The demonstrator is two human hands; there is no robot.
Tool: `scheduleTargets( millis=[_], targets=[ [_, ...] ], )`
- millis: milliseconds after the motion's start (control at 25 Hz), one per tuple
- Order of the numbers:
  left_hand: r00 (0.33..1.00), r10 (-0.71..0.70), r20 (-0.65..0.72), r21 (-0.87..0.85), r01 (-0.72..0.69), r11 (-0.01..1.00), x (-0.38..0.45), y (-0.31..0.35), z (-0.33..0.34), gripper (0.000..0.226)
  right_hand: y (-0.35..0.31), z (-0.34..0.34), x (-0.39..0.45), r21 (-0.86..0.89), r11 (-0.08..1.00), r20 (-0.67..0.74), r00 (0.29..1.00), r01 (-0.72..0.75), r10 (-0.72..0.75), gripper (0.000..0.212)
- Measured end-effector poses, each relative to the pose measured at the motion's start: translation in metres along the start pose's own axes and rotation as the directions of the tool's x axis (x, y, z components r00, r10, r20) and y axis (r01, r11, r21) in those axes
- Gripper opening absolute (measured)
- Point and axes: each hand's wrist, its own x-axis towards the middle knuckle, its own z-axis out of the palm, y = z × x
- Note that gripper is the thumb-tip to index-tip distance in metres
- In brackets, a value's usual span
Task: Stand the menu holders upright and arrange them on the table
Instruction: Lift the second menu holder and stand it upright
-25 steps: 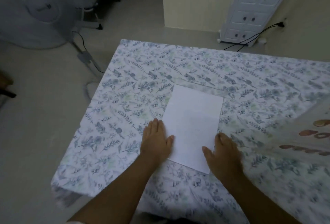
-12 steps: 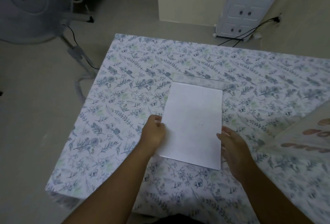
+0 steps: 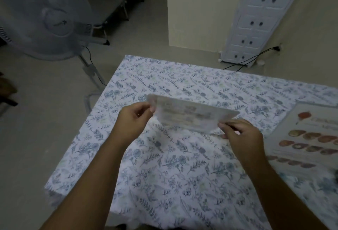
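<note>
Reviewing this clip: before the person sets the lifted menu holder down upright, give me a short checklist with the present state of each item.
1. Both hands on the holder: ok. The left hand pinches one end of the menu holder, the right hand the other.
2. Holder off the table: ok, it is lifted above the tablecloth.
3. Holder upright: not ok, it is tilted and seen nearly edge-on.
4. Landing spot free: ok, the cloth under and ahead of the holder is bare.
5. Second menu holder standing: not ok, it lies flat at the right edge.
6. Base of the held holder ready to stand: cannot tell, the picture is blurred.
</note>
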Motion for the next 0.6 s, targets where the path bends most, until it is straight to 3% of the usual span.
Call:
scheduleTargets(
  millis=[80, 160, 240, 320, 600],
  targets=[
    [0.980, 0.188, -0.071, 0.161, -0.175, 0.971, 0.007, 0.004, -0.003, 0.018, -0.009, 0.004, 0.006, -0.140, 0.980, -0.035, 0.988, 0.143, -0.149, 0.007],
    [0.965, 0.245, -0.092, 0.191, -0.225, 0.956, 0.010, 0.004, -0.007, 0.017, -0.011, 0.010, 0.006, -0.069, 0.993, -0.027, 0.995, 0.092, -0.094, 0.007],
    [0.988, 0.142, -0.061, 0.034, -0.140, 0.990, 0.008, 0.000, -0.008, 0.017, -0.010, 0.021, 0.001, 0.081, 0.996, 0.007, 0.999, -0.049, 0.049, 0.007],
    [0.997, 0.074, -0.027, -0.098, -0.076, 0.992, 0.004, -0.005, -0.008, 0.021, -0.005, 0.032, -0.003, 0.115, 0.990, 0.012, 0.997, -0.080, 0.079, 0.008],
    [0.995, 0.040, -0.092, -0.126, -0.051, 0.991, 0.012, -0.038, 0.003, 0.019, -0.001, 0.058, -0.020, 0.070, 0.997, -0.089, 0.995, -0.041, 0.047, 0.007]
  ],
)
